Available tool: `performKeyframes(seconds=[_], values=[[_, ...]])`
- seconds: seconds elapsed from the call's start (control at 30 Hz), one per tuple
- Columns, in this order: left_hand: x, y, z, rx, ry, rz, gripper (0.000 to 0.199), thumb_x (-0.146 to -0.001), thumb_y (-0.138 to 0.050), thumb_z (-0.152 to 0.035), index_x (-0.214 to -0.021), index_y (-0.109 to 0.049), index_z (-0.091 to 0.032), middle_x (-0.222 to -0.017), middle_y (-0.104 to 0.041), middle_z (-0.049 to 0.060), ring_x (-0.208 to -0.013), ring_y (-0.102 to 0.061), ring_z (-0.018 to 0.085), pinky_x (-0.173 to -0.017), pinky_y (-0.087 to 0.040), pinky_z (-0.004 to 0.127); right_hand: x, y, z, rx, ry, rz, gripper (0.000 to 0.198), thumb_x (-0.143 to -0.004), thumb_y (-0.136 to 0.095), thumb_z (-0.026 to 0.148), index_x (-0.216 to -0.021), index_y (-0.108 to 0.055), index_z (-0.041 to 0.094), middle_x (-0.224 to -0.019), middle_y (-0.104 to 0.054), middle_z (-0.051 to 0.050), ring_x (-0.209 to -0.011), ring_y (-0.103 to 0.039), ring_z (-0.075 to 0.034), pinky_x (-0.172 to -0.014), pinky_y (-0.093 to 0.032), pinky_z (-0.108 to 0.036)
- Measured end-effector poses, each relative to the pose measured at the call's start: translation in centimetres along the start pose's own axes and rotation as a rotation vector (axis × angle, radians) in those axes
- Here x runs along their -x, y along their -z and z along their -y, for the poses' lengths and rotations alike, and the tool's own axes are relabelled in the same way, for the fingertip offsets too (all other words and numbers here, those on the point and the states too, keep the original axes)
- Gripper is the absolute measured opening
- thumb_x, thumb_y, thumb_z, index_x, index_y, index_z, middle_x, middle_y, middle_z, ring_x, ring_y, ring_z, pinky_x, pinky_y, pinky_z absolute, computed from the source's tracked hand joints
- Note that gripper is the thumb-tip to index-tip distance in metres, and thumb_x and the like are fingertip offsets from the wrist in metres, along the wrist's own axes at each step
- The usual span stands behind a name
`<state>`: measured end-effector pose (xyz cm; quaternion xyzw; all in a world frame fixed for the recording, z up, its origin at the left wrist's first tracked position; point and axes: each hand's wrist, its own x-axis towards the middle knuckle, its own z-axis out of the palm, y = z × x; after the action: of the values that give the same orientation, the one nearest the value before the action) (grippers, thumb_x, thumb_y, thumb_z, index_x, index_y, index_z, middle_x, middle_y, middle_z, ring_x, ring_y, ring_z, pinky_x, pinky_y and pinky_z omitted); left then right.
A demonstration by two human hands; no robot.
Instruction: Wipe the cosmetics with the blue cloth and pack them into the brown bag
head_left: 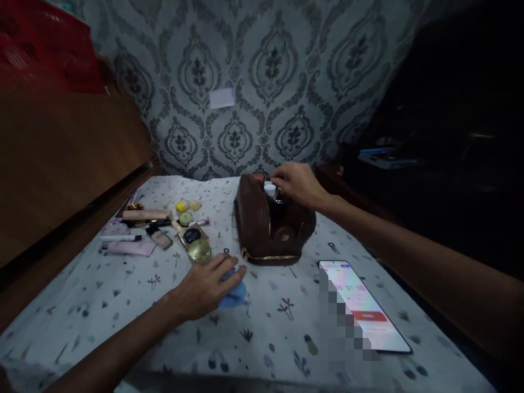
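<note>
Brown bag (252, 226) on printed cloth (184, 349), wallpaper (254, 71) behind.

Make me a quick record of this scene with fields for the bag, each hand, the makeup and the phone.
Bag: brown, upright, open
Right hand: at the bag's opening, beside a white cap; grip unclear
Left hand: over a blue cloth; grip unclear
Makeup: spread left of the bag
Phone: face up, screen lit, partly pixelated
</note>
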<state>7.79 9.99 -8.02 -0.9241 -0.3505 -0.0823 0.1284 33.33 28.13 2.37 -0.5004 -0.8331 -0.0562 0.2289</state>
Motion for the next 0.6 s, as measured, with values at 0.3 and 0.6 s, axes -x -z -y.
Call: performKeyframes(seconds=[0.3, 0.6], values=[[1.4, -2.9, 5.6, 0.193, 0.382, -0.077, 0.046, -0.078, -0.052, -0.006, -0.122, -0.06, -0.018, -0.125, -0.061, 0.012, -0.12, -0.054, 0.028, -0.1, -0.047, 0.046, 10.2, -4.2, 13.4, -0.651, 0.123, -0.033, 0.018, -0.094, -0.054, 0.026, -0.082, -0.065, 0.02, -0.091, -0.066, -0.005, -0.086, -0.063, -0.017, -0.081, -0.049, -0.028], [1.6, -3.5, 4.2, 0.076, 0.623, -0.03, 0.044, -0.076, -0.05, -0.011, -0.117, -0.062, -0.02, -0.115, -0.067, 0.012, -0.106, -0.064, 0.028, -0.088, -0.052, 0.039, 13.9, -13.6, 16.0, -1.021, -0.148, 0.145, 0.062, -0.077, -0.072, 0.028, -0.134, -0.049, 0.022, -0.126, -0.059, -0.01, -0.119, -0.057, -0.025, -0.103, -0.046, -0.041]])
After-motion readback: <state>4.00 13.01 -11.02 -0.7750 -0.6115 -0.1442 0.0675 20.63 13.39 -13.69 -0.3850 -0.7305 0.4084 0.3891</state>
